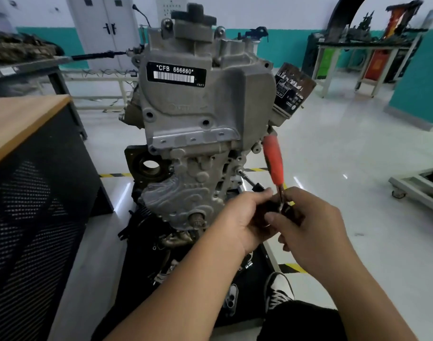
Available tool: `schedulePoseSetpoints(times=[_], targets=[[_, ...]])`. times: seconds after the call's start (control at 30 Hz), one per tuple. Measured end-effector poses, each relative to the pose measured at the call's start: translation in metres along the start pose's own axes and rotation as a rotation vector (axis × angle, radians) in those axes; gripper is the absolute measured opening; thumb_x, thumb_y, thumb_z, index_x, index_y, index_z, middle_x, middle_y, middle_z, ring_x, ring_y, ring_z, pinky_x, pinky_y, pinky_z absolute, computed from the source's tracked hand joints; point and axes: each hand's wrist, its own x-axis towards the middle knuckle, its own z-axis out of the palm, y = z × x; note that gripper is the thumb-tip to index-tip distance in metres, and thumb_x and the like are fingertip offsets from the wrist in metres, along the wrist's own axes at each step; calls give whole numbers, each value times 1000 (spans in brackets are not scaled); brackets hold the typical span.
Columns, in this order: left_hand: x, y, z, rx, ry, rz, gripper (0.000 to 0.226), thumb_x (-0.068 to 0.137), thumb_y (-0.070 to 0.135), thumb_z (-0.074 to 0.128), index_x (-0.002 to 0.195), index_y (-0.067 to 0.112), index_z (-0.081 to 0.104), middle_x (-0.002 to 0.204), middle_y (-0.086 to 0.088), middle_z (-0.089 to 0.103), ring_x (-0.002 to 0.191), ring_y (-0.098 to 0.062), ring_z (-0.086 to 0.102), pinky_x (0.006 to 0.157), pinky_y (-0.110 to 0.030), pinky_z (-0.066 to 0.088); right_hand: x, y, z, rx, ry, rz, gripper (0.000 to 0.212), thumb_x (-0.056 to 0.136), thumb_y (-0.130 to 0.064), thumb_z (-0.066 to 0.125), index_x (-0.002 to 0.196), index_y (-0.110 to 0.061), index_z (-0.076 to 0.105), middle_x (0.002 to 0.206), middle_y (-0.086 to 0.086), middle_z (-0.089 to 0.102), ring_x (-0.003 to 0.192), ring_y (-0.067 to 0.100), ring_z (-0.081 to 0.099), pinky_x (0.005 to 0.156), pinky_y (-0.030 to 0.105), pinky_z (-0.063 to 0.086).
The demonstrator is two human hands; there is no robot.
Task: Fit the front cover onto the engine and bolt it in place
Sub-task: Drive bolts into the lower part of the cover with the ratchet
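The grey engine (203, 99) stands upright in front of me, with the cast front cover (188, 190) lying against its lower face. A thin socket extension (246, 179) reaches from a bolt at the cover's right edge down to my hands. My left hand (245, 217) is closed around the black ratchet head at the extension's near end. My right hand (309, 227) pinches the metal shank of the tool just below its red handle (273, 161), which points up toward the oil filter (290, 89).
A wood-topped cabinet with perforated black sides (33, 183) stands close on the left. Loose bolts and small parts lie on the black stand base (186, 279) under the engine. My shoe (278, 289) rests by the base. Benches stand at the back right.
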Motion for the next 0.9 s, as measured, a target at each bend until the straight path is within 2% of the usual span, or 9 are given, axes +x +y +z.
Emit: schedulePoseSetpoints(times=[0.1, 0.17, 0.3, 0.37, 0.43, 0.5, 0.67, 0.8, 0.9], targets=[[0, -1, 4, 59, 2, -47, 45, 100, 31, 55, 64, 13, 75, 66, -5, 69, 53, -21, 66, 56, -25, 48, -15, 1, 15, 242, 105, 47, 28, 90, -13, 75, 94, -39, 67, 71, -6, 72, 61, 15, 70, 54, 27, 55], [-6, 2, 0, 71, 28, -68, 48, 100, 34, 54, 63, 14, 78, 64, -4, 70, 45, -19, 63, 48, -20, 46, -25, -5, 32, 521, 184, 187, 17, 95, -18, 71, 98, -33, 67, 81, 2, 76, 70, 20, 75, 58, 35, 59], [-13, 3, -13, 130, 108, -56, 33, 101, 39, 56, 93, 12, 71, 45, 0, 56, 26, -17, 41, 38, -12, 32, -27, -22, 50, 973, 206, 462, 15, 101, -29, 64, 105, -15, 63, 78, 19, 73, 52, 22, 63, 47, 34, 51], [-10, 3, -16, 79, 153, -31, 32, 100, 28, 59, 82, 5, 73, 53, -4, 63, 36, -20, 54, 38, -18, 40, -26, -18, 49, 723, 147, 371, 6, 98, -29, 67, 98, -28, 61, 75, 11, 74, 50, 16, 63, 46, 27, 49], [-9, 1, -12, 17, 161, -4, 17, 99, 12, 59, 92, -2, 68, 72, -13, 67, 58, -25, 65, 52, -28, 52, -23, -9, 42, 319, 73, 209, 23, 89, -24, 76, 91, -38, 58, 67, 0, 69, 53, 6, 64, 45, 13, 43], [-7, -3, -6, 4, 178, 42, 11, 99, 6, 57, 94, -3, 62, 74, -17, 62, 62, -27, 63, 59, -33, 54, -22, -8, 38, 187, 91, 198, 32, 80, -22, 84, 94, -37, 59, 65, -4, 65, 59, -2, 62, 48, 9, 42], [0, -8, 4, -58, 182, 45, 27, 95, 5, 63, 68, 3, 69, 63, -11, 65, 56, -23, 65, 63, -34, 55, -30, -16, 50, 108, 349, 235, 16, 87, -32, 79, 84, -26, 64, 66, -14, 62, 73, -23, 53, 59, -2, 36], [1, -9, -2, 3, 187, 8, 15, 92, 8, 65, 78, 4, 64, 69, -10, 62, 63, -26, 59, 66, -34, 54, -31, -9, 62, 278, 427, 393, 41, 92, -42, 71, 61, -17, 62, 50, -7, 61, 52, -2, 58, 45, 8, 38], [0, -8, -18, 18, 160, -18, 21, 98, 17, 56, 83, 7, 66, 64, -6, 68, 57, -24, 62, 57, -28, 51, -36, -4, 68, 671, 360, 572, 42, 91, -42, 73, 64, -10, 68, 60, 10, 69, 53, 22, 62, 52, 32, 50]])
